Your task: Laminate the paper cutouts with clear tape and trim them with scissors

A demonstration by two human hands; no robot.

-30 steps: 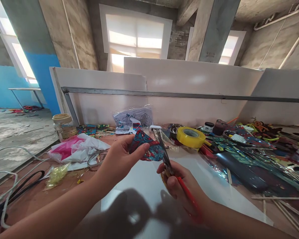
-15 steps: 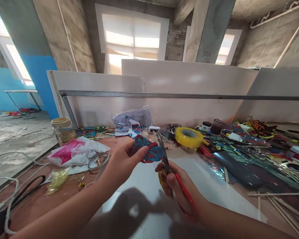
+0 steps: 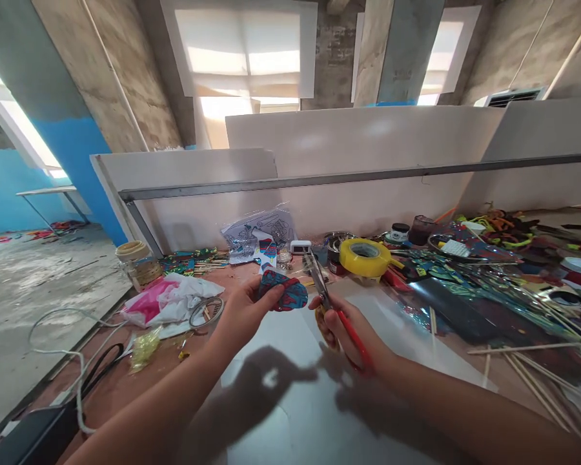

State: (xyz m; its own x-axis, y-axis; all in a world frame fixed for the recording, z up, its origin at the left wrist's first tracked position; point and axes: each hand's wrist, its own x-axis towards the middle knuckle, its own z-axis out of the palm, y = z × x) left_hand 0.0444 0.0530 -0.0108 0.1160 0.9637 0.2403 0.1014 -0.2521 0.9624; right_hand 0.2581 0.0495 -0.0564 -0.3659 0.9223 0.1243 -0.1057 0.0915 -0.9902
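Note:
Between the thumb and fingers of my left hand [image 3: 246, 309] is a small rounded piece of blue and red patterned material [image 3: 294, 296]; whether it is fabric or film I cannot tell. My right hand [image 3: 348, 329] grips a pair of scissors [image 3: 352, 339] with red and yellow handles, blades pointing up and away. A small gap separates the blades from the patterned piece. Below both hands lies a white sheet [image 3: 275, 413], with their shadows on it.
A yellow tape roll [image 3: 365, 257] stands behind the scissors. To the left are a pink and white plastic bag [image 3: 167, 300], a tape ring [image 3: 206, 314] and a black power strip [image 3: 48, 426]. Wooden sticks [image 3: 523, 350] and a dark glossy object [image 3: 458, 310] lie right.
The scissors have come away from the patterned piece, whose right end now looks rounder. The view has shifted slightly; both hands keep their holds.

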